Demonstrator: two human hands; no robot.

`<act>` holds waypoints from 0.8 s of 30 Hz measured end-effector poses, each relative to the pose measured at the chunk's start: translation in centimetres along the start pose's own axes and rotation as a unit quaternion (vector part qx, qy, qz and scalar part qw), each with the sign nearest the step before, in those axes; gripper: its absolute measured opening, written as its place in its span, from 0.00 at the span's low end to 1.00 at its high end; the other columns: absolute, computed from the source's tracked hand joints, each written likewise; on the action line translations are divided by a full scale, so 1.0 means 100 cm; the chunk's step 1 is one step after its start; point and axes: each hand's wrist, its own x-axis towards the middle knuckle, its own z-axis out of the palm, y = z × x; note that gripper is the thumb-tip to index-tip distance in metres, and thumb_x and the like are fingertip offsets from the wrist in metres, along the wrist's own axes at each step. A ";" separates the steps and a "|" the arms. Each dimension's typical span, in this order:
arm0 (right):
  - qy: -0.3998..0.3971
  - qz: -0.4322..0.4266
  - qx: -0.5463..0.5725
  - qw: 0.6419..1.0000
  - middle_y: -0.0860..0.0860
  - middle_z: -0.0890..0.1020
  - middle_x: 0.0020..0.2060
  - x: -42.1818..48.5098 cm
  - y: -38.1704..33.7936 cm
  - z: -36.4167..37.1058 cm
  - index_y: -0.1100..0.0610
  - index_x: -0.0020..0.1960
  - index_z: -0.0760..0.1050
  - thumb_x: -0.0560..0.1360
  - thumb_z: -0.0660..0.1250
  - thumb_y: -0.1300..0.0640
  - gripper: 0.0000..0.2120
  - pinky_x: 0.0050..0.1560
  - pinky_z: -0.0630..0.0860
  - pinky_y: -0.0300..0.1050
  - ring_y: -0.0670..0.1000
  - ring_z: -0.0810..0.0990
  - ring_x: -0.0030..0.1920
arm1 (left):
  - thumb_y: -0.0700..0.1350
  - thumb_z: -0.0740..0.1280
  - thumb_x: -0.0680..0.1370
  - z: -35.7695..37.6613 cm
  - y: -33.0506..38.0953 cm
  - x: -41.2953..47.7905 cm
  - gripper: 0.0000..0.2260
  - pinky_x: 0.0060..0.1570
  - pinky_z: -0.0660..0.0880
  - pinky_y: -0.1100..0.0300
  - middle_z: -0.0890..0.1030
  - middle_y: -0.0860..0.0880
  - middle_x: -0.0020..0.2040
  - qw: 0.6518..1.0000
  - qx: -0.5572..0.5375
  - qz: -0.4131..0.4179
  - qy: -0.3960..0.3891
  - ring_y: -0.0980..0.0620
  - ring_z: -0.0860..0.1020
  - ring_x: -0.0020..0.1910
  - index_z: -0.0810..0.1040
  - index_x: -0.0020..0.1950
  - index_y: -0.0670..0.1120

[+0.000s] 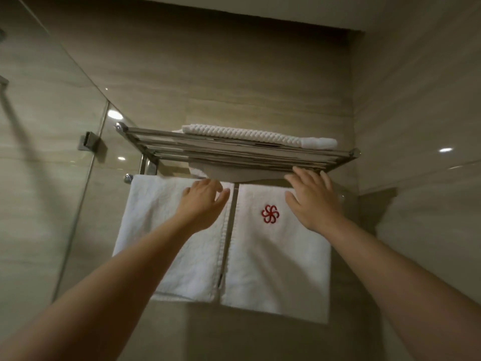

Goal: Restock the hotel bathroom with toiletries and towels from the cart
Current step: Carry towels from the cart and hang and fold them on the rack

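Two towels hang under a chrome wall rack (234,152): a plain white terry towel (151,204) at seven o'clock, a white towel with red embroidered flower (273,256) at five. The left hand (203,207) rests, fingers relaxed, on the plain one's top; the right hand (312,201), fingers spread, presses the other's top.

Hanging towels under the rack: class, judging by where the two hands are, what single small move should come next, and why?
Probably draw the left hand down the left towel to tug it level. Both hands lie open at the towels' tops, by the rail, and the left towel's lower edge looks higher than that of the right towel, below the right hand.
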 end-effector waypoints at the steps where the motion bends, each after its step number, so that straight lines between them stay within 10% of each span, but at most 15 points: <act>1: -0.019 -0.002 -0.001 1.000 0.50 0.59 0.75 -0.011 -0.003 -0.008 0.51 0.73 0.60 0.81 0.50 0.49 0.22 0.75 0.44 0.54 0.50 0.54 0.75 | 0.55 0.52 0.81 -0.005 0.004 -0.010 0.17 0.65 0.65 0.52 0.73 0.46 0.64 0.999 -0.005 0.017 -0.037 0.49 0.70 0.63 0.73 0.61 0.47; 13: -0.293 0.003 -0.007 0.956 0.51 0.81 0.49 -0.155 -0.037 -0.130 0.51 0.49 0.75 0.78 0.56 0.47 0.12 0.44 0.74 0.47 0.51 0.77 0.45 | 0.52 0.57 0.80 -0.053 0.060 -0.141 0.14 0.54 0.74 0.56 0.78 0.47 0.54 0.911 -0.090 0.161 -0.369 0.49 0.76 0.50 0.76 0.58 0.46; 24: -0.407 0.053 -0.031 0.912 0.47 0.80 0.53 -0.279 -0.050 -0.251 0.47 0.62 0.72 0.79 0.55 0.45 0.16 0.50 0.75 0.47 0.49 0.78 0.50 | 0.53 0.59 0.79 -0.087 0.137 -0.234 0.13 0.53 0.75 0.56 0.81 0.49 0.53 0.846 -0.150 0.312 -0.405 0.51 0.78 0.51 0.77 0.56 0.47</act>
